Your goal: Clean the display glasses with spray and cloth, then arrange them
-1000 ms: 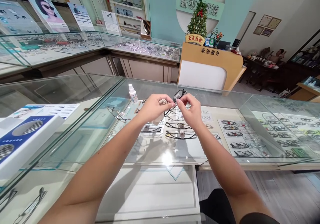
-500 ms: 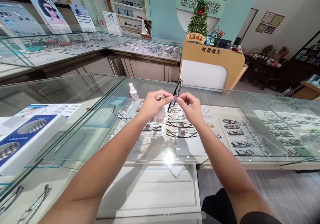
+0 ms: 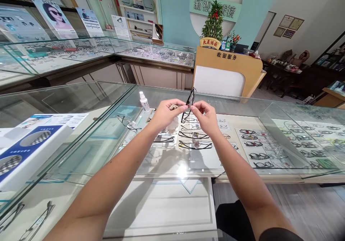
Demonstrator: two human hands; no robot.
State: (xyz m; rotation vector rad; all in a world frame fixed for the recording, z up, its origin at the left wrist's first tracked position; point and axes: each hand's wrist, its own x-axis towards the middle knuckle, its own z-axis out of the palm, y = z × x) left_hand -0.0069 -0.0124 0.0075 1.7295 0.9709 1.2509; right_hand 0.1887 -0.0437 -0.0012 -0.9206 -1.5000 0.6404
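Head view: glass display counter (image 3: 159, 167) across mid-frame; wooden cashier desk (image 3: 250, 72) at upper right of centre. Left hand (image 3: 167, 114), extended from lower left, and right hand (image 3: 205, 116), from lower right, converge centrally, fingertips pinching black eyeglasses (image 3: 191, 96) steeply tilted above the counter.

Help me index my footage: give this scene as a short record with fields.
Place: eyewear shop, glass counter
Left hand: pinching dark-framed glasses, also holding a pale bundle, perhaps cloth
Right hand: fingertips on the same glasses
Position: glasses held above the counter
Nearby: white bottle, left of the left hand
Inside counter: more glasses in rows
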